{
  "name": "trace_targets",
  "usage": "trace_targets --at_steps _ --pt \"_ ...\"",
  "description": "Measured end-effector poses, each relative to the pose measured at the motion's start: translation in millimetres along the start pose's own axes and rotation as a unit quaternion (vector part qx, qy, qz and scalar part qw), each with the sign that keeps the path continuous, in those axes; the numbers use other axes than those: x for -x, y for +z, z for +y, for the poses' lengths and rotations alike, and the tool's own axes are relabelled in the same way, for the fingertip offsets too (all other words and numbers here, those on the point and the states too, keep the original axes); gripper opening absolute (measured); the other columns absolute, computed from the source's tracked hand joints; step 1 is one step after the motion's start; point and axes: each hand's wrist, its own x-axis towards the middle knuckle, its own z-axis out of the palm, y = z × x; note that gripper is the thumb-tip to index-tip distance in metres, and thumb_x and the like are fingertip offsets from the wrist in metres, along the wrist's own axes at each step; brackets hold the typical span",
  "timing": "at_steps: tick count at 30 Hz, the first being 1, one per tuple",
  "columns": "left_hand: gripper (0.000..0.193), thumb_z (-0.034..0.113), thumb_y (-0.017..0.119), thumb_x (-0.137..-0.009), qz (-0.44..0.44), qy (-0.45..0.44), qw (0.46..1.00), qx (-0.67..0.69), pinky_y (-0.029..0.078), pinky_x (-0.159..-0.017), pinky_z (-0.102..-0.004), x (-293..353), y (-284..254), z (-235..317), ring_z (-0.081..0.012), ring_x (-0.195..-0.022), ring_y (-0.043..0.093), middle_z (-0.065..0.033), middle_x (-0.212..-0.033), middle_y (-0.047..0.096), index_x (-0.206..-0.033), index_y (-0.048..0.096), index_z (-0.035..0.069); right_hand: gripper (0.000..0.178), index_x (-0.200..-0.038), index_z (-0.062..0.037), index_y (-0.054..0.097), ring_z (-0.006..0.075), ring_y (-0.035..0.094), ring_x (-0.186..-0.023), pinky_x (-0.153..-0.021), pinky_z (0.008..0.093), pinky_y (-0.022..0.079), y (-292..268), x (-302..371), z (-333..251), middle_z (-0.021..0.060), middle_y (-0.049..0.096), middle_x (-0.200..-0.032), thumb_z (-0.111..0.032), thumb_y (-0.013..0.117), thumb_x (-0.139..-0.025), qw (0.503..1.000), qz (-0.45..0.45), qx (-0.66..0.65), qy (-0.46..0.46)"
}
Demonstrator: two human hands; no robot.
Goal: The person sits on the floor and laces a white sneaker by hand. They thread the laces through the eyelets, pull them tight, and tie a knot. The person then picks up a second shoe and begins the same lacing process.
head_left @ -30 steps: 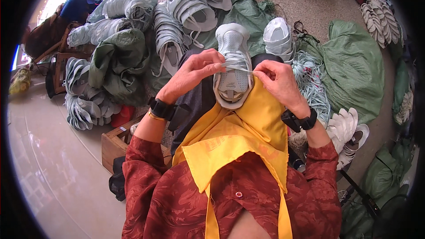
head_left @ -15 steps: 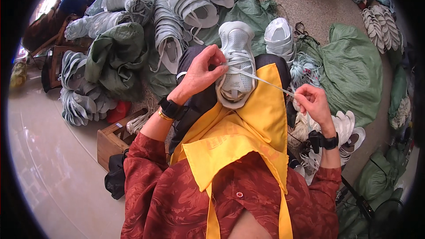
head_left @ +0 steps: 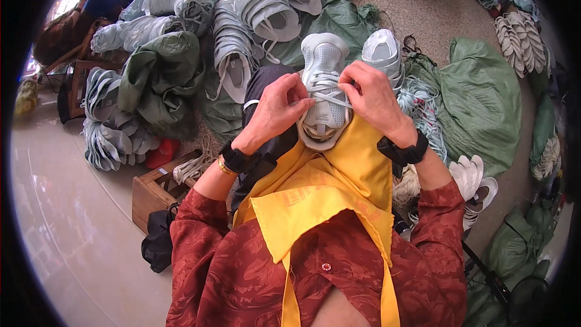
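Note:
A pale grey shoe upper [head_left: 325, 122] lies across my lap, its sole-side toe end pointing away and its white laces [head_left: 327, 89] crossing the middle. At the shoe's left edge, my left hand [head_left: 282, 106] is closed in a pinch by the lace rows. My right hand [head_left: 374, 98] is closed too, thumb and fingers pinching the lace at the right-hand row of holes. The fingertips of both hands partly cover what they hold. A yellow apron [head_left: 321, 203] lies under the shoe.
Stacked grey uppers [head_left: 233, 42] stand ahead and to the left. White shoe parts [head_left: 382, 51] stand just right of the shoe, with bundled laces [head_left: 419, 106] beside them. Green sacks [head_left: 478, 103] lie to the right. A wooden stool [head_left: 154, 191] stands at lower left.
My right hand has moved left and up from the stretched-out lace to the shoe's right edge. The left hand has shifted slightly down along the left edge.

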Motion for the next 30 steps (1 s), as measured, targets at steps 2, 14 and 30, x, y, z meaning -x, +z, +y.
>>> trace_targets --at_steps 2,14,30 --pt "0.020 0.010 0.077 -0.090 0.002 -0.008 1.000 0.004 0.041 -0.059 -0.0227 2.0 -1.1 2.2 -0.0030 -0.067 0.047 0.0037 -0.076 0.055 -0.087 0.059 0.003 0.012 -0.094 0.0013 0.064 0.0312 0.063 -0.069 -0.064 0.0400 0.049 -0.3 -1.9 0.0 0.0161 0.065 -0.086 -0.006 0.071 -0.089 0.999 -0.026 -0.034 0.028" --pt "0.020 0.005 0.074 -0.094 -0.030 -0.042 0.996 0.078 0.041 -0.061 -0.0203 -0.4 2.2 2.7 -0.0016 -0.072 0.048 0.0047 -0.080 0.054 -0.092 0.054 0.004 0.011 -0.099 -0.0047 0.068 0.0010 0.053 -0.067 -0.056 0.0175 0.040 -8.8 -7.3 20.6 -0.0031 0.067 -0.084 -0.015 0.072 -0.096 0.861 -0.119 -0.408 0.278" --pt "0.017 0.000 0.069 -0.096 -0.090 -0.104 0.958 0.253 0.041 -0.072 -0.0205 21.9 -27.2 1.4 -0.0032 -0.081 0.049 0.0051 -0.088 0.052 -0.094 0.053 0.006 0.019 -0.092 0.0011 0.068 0.0092 0.063 -0.065 -0.063 0.0273 0.051 -10.7 25.6 -12.7 0.0059 0.070 -0.078 -0.015 0.078 -0.088 0.972 -0.057 -0.104 0.201"
